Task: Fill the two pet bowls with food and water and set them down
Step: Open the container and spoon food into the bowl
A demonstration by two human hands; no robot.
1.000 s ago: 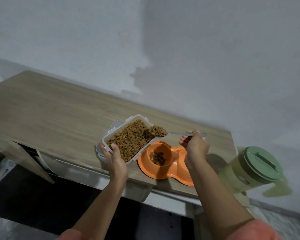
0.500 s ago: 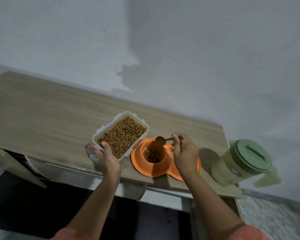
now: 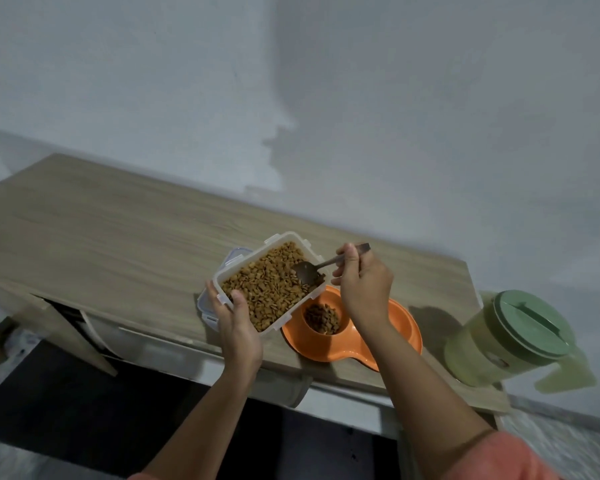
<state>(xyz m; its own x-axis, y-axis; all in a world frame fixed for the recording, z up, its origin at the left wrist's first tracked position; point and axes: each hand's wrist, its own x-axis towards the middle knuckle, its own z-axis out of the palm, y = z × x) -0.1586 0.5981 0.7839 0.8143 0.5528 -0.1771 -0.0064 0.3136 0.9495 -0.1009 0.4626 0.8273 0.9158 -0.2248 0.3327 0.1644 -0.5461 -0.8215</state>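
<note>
An orange double pet bowl (image 3: 399,327) lies on the wooden table (image 3: 118,233) near its front edge. Its left cup holds some brown kibble (image 3: 323,318); my right forearm hides most of the right cup. My left hand (image 3: 236,323) grips the near corner of a clear plastic container (image 3: 222,275) full of kibble, tilted just left of the bowl. My right hand (image 3: 362,289) holds a metal spoon (image 3: 307,271) whose tip is dug into the kibble at the container's right side. A green-lidded pitcher (image 3: 520,334) of pale liquid stands at the table's right end.
The container's lid (image 3: 207,315) lies under the container on the table. A grey wall runs close behind the table. A white pipe or rail (image 3: 174,351) shows below the table's front edge, above a dark floor.
My right hand tipped a spoonful of kibble into the bowl's left cup, then swung the emptied spoon back left into the container. My left hand has kept hold of the container.
</note>
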